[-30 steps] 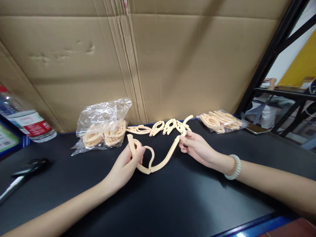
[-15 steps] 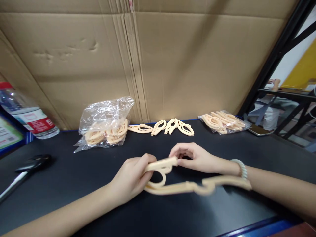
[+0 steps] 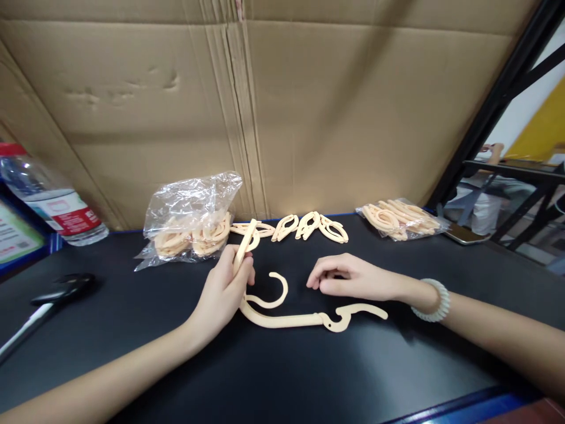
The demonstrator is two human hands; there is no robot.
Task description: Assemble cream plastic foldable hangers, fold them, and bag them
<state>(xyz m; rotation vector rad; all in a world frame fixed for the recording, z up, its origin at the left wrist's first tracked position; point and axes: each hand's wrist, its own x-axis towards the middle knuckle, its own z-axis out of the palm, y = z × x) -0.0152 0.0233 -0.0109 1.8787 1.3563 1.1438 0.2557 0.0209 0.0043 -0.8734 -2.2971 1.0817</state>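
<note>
A cream plastic folding clothes hanger (image 3: 286,321) is gripped by my left hand (image 3: 225,288) at one arm, close to the hinge. Its curved hook stands between my hands, and the other arm stretches to the right with its jointed end piece unfolded. My right hand (image 3: 344,277) hovers apart from the hanger, fingers curled loosely and pointing left, with nothing visible in them. Along the back of the table lie several folded hangers (image 3: 308,225) in a row.
A clear plastic bag of hangers (image 3: 189,229) sits back left, another bagged bundle (image 3: 399,218) back right beside a phone (image 3: 467,234). At left are a water bottle (image 3: 57,200) and a black-headed tool with a white handle (image 3: 64,290). Cardboard (image 3: 353,118) walls the back.
My left hand has turned the hanger, raising its held arm upward and swinging the hook up. My right hand has come off the hanger's upper arm and stayed nearly in place.
</note>
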